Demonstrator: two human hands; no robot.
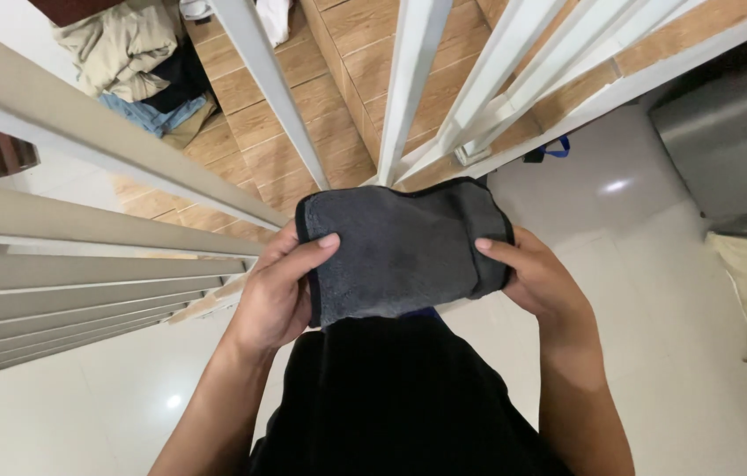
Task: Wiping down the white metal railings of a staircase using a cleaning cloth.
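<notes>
Two hands hold a folded dark grey cloth (404,251) in mid-air: the left hand (278,291) clamps its left edge, the right hand (536,278) its right edge, thumbs on top. Just beyond stand white railing bars (409,88) before wooden steps (259,115); a heap of clothes (140,66) lies far left.

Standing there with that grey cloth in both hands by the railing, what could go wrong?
The cloth is held only at its two edges by the left hand and right hand, just above the white railing. If a hand slips, it might drop between the bars onto the stairs. The glossy floor may also be slippery.
</notes>
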